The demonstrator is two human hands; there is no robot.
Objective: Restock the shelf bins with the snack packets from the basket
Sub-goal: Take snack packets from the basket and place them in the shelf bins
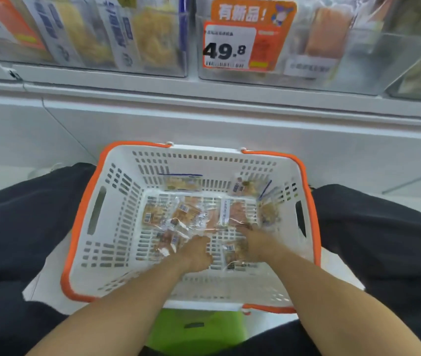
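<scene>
Both my hands are down in the white slotted plastic basket with the orange rim (96,176): my left hand (198,253) and right hand (254,240) reach among the clear snack packets (189,214), grip unclear. Roughly ten packets remain; the far clear shelf bins (332,73) still await them.

Both forearms bare to the frame edge, no sleeves, watch or bands in view; left hand (196,253) & right hand (258,242) gloveless, no rings seen (fingers too blurred to be sure). Legs in black trousers (22,227), plain dark fabric w/ no visible print or seams, filling both sides of the view.
</scene>
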